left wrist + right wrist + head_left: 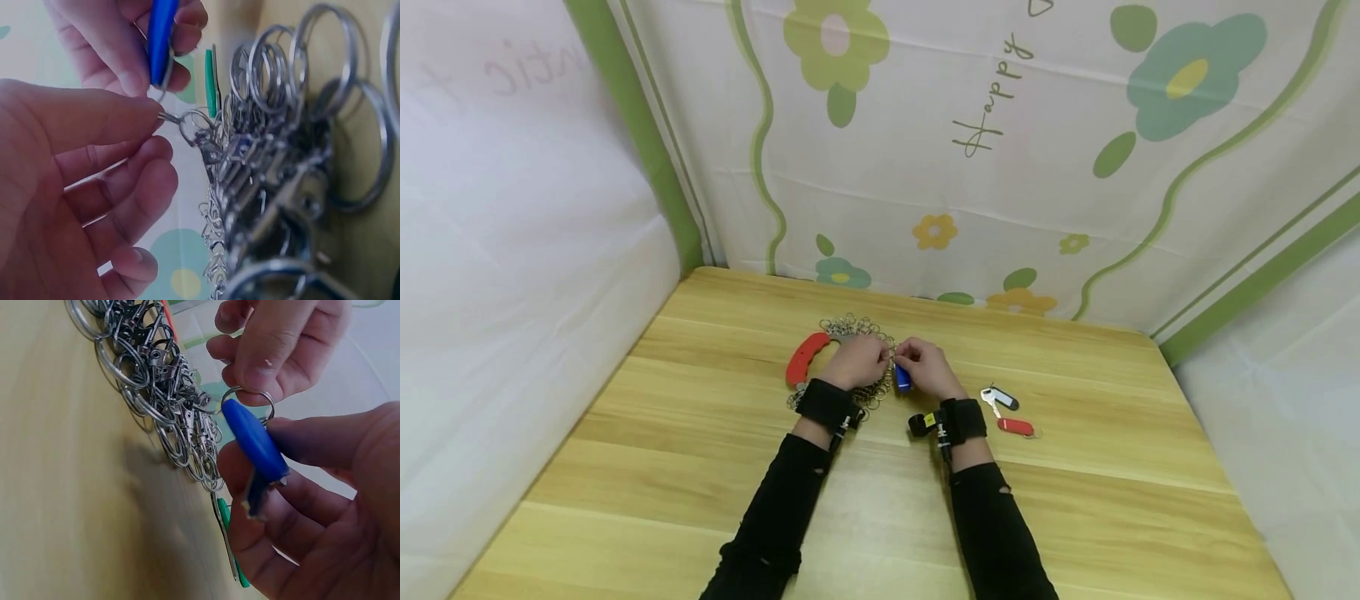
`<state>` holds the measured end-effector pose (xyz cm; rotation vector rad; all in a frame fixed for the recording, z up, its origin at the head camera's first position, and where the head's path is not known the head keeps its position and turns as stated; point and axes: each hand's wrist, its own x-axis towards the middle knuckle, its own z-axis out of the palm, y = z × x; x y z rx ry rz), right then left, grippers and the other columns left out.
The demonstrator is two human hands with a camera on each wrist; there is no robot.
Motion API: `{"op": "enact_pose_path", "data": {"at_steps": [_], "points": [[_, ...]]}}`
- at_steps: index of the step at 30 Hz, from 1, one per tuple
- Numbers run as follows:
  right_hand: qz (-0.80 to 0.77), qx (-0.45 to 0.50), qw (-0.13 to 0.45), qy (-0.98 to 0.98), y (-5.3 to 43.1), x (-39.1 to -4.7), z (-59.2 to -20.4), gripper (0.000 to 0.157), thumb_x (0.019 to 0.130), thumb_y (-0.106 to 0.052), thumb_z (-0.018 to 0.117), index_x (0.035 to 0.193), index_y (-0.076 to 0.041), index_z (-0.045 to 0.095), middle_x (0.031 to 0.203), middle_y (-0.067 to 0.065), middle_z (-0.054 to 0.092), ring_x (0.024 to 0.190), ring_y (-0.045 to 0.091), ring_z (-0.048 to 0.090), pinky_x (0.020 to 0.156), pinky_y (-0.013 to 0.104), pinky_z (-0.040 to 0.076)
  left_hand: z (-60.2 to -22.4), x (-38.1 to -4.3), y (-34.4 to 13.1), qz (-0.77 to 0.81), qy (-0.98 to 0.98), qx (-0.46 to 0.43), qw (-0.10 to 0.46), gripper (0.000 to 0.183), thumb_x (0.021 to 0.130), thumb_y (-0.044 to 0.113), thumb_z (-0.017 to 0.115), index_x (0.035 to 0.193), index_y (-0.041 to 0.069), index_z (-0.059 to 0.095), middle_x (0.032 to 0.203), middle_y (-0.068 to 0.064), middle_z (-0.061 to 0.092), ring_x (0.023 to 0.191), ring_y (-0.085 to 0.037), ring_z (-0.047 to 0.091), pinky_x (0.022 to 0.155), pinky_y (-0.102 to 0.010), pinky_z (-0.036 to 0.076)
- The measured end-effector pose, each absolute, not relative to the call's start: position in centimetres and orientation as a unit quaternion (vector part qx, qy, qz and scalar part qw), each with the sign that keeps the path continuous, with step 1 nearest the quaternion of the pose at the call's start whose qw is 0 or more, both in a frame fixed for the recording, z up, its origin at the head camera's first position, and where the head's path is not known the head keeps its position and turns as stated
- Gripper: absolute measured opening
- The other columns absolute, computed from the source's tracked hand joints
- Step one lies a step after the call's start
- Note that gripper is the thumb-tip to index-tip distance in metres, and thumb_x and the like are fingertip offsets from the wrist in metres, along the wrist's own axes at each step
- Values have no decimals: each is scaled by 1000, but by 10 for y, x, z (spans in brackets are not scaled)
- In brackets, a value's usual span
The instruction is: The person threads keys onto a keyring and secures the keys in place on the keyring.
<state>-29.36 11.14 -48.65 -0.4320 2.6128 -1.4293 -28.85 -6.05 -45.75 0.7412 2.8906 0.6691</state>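
My left hand (857, 362) pinches a small metal split ring at the edge of a large bunch of key rings and clips (275, 144). Fingertip to fingertip with it, my right hand (927, 367) grips a blue key tag (253, 440); a key (256, 494) shows beneath the tag. The split ring (267, 399) passes by the tag's upper end, between both hands' fingers. A red curved handle (806, 358) belongs to the bunch and lies left of my left hand. Among the rings hangs a green tag (210, 81) beside a key.
Right of my right hand, a silver key (990, 400), a black-edged tag (1004, 398) and a red tag (1017, 427) lie on the wooden table (1120, 467). White cloth with printed flowers (936, 232) hangs behind the table and at both sides.
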Motion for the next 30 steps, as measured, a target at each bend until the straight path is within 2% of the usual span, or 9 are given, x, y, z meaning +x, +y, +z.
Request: {"op": "enact_pose_path", "data": {"at_steps": [3, 6, 9, 13, 17, 21, 30], "points": [[-464, -161, 60, 869, 111, -293, -485, 6, 94, -12, 59, 92, -10, 64, 85, 3, 62, 75, 17, 57, 64, 31, 47, -458, -289, -60, 215, 945, 243, 42, 29, 95, 10, 52, 66, 11, 48, 58, 1, 31, 49, -12, 31, 53, -26, 27], [-461, -164, 63, 870, 110, -292, -485, 6, 95, -12, 59, 92, -12, 65, 86, 2, 62, 75, 16, 57, 65, 30, 47, -458, -288, -59, 216, 947, 232, 44, 33, 95, 11, 51, 63, 14, 42, 57, 2, 26, 48, -12, 27, 52, -25, 24], [-461, -163, 68, 870, 110, -291, -486, 6, 95, -13, 59, 93, -12, 65, 87, 1, 62, 77, 16, 58, 66, 30, 47, -458, -287, -60, 223, 948, 220, 50, 33, 94, 13, 52, 63, 14, 43, 56, 2, 28, 48, -12, 28, 51, -26, 25], [-465, -156, 72, 868, 110, -291, -486, 6, 95, -13, 58, 94, -12, 64, 89, 2, 63, 79, 17, 58, 67, 31, 47, -459, -287, -60, 228, 949, 209, 56, 27, 93, 14, 54, 65, 14, 51, 57, 2, 37, 49, -12, 35, 51, -25, 28], [-473, -141, 75, 867, 110, -293, -486, 6, 95, -14, 58, 93, -12, 63, 88, 3, 62, 76, 18, 57, 65, 31, 47, -459, -288, -60, 229, 949, 212, 53, 20, 92, 12, 56, 73, 12, 61, 63, 2, 47, 53, -12, 43, 54, -26, 33], [-476, -132, 72, 866, 110, -294, -485, 6, 95, -15, 59, 93, -11, 63, 87, 4, 61, 74, 18, 56, 62, 30, 46, -457, -288, -61, 227, 948, 220, 40, 19, 93, 11, 56, 76, 11, 64, 66, 1, 52, 56, -13, 46, 56, -26, 35], [-454, -153, 73, 875, 109, -292, -486, 7, 95, -14, 58, 94, -10, 64, 87, 3, 61, 75, 17, 55, 65, 30, 45, -456, -286, -59, 205, 954, 217, 37, 31, 95, 12, 53, 64, 14, 47, 57, 1, 33, 49, -13, 34, 53, -26, 28]]}}
